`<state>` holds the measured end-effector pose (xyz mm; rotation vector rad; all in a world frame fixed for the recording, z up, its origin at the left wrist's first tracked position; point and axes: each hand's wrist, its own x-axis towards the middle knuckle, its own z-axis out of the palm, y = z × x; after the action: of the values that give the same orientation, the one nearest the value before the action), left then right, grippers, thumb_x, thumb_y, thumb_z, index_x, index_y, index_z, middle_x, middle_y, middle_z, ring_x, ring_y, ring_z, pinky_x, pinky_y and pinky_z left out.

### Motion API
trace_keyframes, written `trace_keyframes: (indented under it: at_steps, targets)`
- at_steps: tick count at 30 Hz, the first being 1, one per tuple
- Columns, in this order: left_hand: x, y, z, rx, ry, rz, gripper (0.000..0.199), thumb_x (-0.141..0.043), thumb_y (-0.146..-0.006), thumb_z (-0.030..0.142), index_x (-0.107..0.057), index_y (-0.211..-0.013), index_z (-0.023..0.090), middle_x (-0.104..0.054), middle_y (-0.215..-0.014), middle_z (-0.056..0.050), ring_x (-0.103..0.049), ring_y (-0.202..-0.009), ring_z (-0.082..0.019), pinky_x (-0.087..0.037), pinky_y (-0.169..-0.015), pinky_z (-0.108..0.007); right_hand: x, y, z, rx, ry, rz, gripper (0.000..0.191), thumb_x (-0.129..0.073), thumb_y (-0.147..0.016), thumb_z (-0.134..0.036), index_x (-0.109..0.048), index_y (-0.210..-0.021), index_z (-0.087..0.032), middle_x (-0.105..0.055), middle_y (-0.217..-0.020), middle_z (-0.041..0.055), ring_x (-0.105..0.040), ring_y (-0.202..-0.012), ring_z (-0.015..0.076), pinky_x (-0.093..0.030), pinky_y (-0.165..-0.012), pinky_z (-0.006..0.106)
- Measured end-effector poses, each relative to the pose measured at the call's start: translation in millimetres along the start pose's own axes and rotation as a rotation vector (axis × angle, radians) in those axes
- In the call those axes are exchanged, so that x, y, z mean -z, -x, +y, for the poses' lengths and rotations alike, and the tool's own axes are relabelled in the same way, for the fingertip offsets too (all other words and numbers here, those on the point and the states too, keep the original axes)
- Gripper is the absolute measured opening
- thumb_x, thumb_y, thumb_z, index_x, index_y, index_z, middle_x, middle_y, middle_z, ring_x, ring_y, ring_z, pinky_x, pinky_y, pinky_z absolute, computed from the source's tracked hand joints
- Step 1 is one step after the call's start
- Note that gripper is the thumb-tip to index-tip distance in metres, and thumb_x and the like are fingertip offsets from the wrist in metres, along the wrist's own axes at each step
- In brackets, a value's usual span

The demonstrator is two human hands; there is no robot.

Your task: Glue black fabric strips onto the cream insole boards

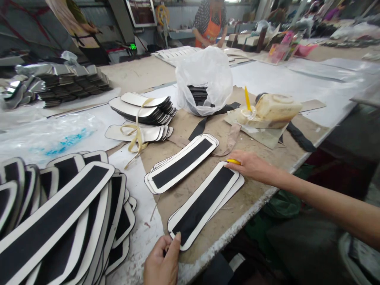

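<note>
A long white panel with a black strip along its middle (pixel 204 200) lies at the table's front edge, over another white panel (pixel 227 194). My left hand (pixel 163 259) is closed at its near end, the thumb pressing on the black strip. At the far end my right hand (pixel 251 164) rests on the panel, its fingers closed around a yellow stick-like tool (pixel 234 161); the tool's working end cannot be made out. Just behind lies a short stack of similar panels (pixel 184 162). Many more panels (pixel 56 213) are heaped at the left.
Bundles of white pieces tied with yellowish ribbon (pixel 138 116) sit behind, beside a plastic bag of black pieces (pixel 204 79). A stained container (pixel 277 109) stands right, near an upright yellow stick (pixel 247 99). A person in an orange apron (pixel 211 29) is across the table.
</note>
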<state>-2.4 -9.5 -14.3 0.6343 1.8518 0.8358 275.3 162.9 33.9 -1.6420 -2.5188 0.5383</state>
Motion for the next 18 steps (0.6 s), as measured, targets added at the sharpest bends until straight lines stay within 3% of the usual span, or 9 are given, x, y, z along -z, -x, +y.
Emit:
trace_keyframes:
  at_steps: [3,7,13,18]
  targets:
    - [-1.8,6.9,2.9,-0.002,0.052,0.019,0.044,-0.064,-0.067,0.056,-0.039,-0.055,0.022,-0.023,-0.045,0.009,-0.018,-0.042,-0.008,-0.012,-0.041,-0.023,-1.8,7.3,-6.4,-0.018,-0.022,0.092,0.031,-0.039,-0.090,-0.044,-0.056,-0.087,-0.019,-0.062,-0.087,0.0081,-0.057,-0.079,0.0209,-0.040,-0.073,0.029]
    - [-0.1,12.1,5.7,-0.028,0.083,0.027,0.036,-0.061,-0.072,0.044,-0.040,-0.055,0.021,-0.026,-0.047,0.009,-0.021,-0.043,-0.008,-0.015,-0.042,-0.022,4.3,13.2,-16.1,-0.113,-0.093,0.041,0.030,-0.043,-0.086,-0.050,-0.048,-0.079,-0.021,-0.055,-0.069,0.0019,-0.051,-0.062,0.0176,-0.036,-0.062,0.029]
    - [8.8,20.4,5.6,-0.057,0.141,0.095,0.023,-0.063,-0.071,0.040,-0.057,-0.071,0.018,-0.033,-0.054,0.008,-0.027,-0.046,-0.008,-0.021,-0.045,-0.022,16.2,19.8,-24.9,-0.180,-0.208,0.100,0.052,-0.043,-0.074,-0.074,-0.050,-0.076,-0.023,-0.054,-0.067,0.0008,-0.049,-0.062,0.0168,-0.037,-0.062,0.030]
    - [19.7,32.2,5.3,-0.090,0.288,0.096,0.026,-0.066,-0.071,0.042,-0.060,-0.079,0.018,-0.035,-0.057,0.008,-0.028,-0.048,-0.007,-0.026,-0.047,-0.021,15.4,28.0,-24.2,-0.265,-0.266,0.097,0.060,-0.044,-0.067,-0.082,-0.055,-0.079,-0.024,-0.056,-0.064,-0.0002,-0.050,-0.057,0.0153,-0.039,-0.054,0.027]
